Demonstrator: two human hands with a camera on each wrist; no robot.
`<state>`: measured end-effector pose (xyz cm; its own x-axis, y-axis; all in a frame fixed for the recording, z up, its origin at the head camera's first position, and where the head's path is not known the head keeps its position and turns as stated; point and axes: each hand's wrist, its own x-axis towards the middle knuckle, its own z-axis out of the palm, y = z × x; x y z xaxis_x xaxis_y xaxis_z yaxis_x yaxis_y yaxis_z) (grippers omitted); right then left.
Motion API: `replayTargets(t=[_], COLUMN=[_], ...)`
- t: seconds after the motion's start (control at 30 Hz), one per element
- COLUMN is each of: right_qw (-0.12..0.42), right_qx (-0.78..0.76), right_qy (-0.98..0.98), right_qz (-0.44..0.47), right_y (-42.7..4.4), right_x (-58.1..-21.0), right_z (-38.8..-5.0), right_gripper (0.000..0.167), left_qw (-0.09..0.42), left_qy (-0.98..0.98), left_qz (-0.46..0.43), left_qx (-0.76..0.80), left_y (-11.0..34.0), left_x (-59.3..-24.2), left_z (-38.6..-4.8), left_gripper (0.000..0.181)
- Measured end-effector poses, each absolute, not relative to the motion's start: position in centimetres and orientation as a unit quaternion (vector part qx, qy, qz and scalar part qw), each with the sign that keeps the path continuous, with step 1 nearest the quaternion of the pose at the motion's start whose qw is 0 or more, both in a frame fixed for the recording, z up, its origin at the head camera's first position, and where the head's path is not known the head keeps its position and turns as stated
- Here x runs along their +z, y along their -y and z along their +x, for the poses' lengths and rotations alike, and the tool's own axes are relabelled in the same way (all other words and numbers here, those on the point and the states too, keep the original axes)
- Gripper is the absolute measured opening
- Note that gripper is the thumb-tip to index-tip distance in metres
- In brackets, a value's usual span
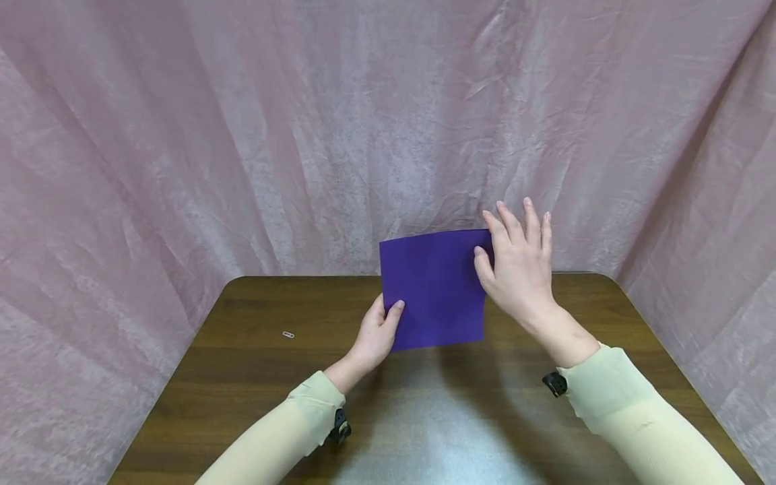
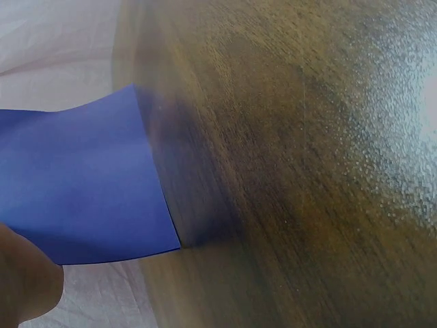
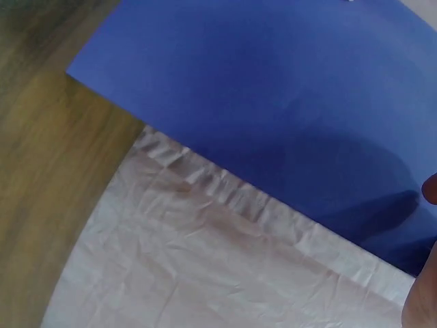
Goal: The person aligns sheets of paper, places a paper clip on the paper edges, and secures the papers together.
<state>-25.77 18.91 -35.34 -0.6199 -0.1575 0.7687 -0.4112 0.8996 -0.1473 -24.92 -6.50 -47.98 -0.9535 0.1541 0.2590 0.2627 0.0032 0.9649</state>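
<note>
A square purple sheet (image 1: 436,289) is held up over the table in the head view. My left hand (image 1: 374,335) pinches its lower left edge, thumb in front and fingers behind. At its upper right edge is my right hand (image 1: 520,269), fingers spread and straight, thumb before the sheet; whether it touches the sheet I cannot tell. The sheet (image 2: 82,184) looks blue in the left wrist view, beside part of my left hand (image 2: 27,280). In the right wrist view the sheet (image 3: 273,102) fills the top, with my right hand (image 3: 423,294) at the right edge.
A small paper clip (image 1: 287,334) lies on the brown wooden table (image 1: 242,404), left of my left hand. Pink curtains (image 1: 303,135) hang behind the table and at both sides. A dark band (image 1: 554,383) shows at my right wrist.
</note>
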Motion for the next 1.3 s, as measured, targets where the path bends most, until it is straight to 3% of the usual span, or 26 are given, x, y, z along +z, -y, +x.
replayTargets(t=[0.3, 0.7, 1.03, 1.3], right_qw=[0.403, 0.406, 0.393, 0.398], right_qx=[0.107, 0.1, 0.092, 0.098], right_qy=[0.881, 0.841, 0.842, 0.854], right_qz=[0.222, 0.343, 0.358, 0.32], right_y=[-15.7, -10.5, -9.9, -12.0], right_x=[-34.9, -34.1, -34.3, -34.7], right_z=[-25.7, -24.3, -24.0, -24.6], right_gripper=[0.061, 0.054, 0.054, 0.056], left_qw=[0.036, 0.033, 0.029, 0.028], left_qy=[0.703, 0.704, 0.684, 0.697], left_qz=[-0.149, -0.19, -0.198, -0.186], left_qx=[-0.695, -0.684, -0.701, -0.692], left_y=[6.3, 6.0, 6.1, 6.1], left_x=[-47.9, -48.0, -47.8, -48.3], left_z=[-24.9, -25.0, -24.5, -24.8], left_gripper=[0.028, 0.024, 0.023, 0.029])
